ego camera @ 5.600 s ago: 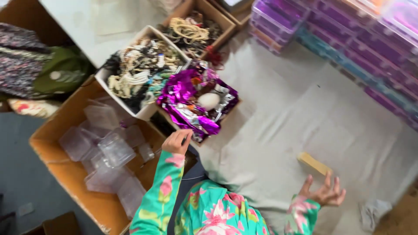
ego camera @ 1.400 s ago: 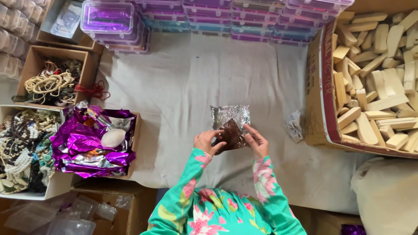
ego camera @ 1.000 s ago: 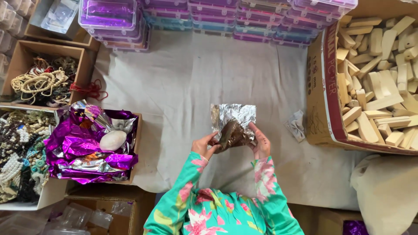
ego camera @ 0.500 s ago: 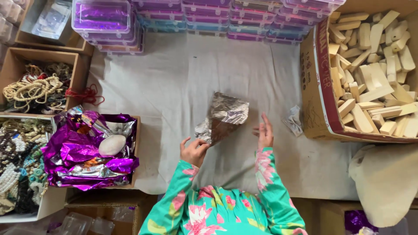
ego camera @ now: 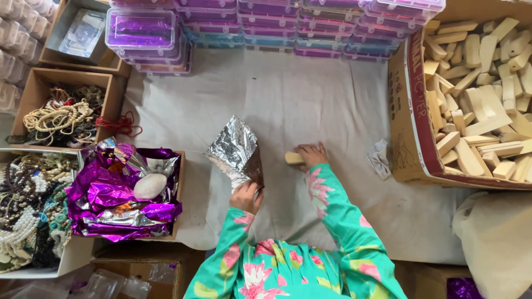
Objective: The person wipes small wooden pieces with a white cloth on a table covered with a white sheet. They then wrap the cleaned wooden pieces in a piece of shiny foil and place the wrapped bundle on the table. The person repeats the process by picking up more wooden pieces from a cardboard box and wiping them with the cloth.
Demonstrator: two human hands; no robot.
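I see the left hand [ego camera: 246, 195] with its fingers pinched on the lower corner of a crinkled silver foil sheet [ego camera: 234, 148], which is held up off the grey cloth [ego camera: 310, 99]. The right hand [ego camera: 311, 155] lies on the cloth, fingers closed over one end of a small wooden block [ego camera: 292, 158]. A crumpled foil scrap [ego camera: 379, 159] sits to the right, beside the cardboard box of wooden blocks [ego camera: 413, 122]. To the left is a box of purple foil [ego camera: 111, 199].
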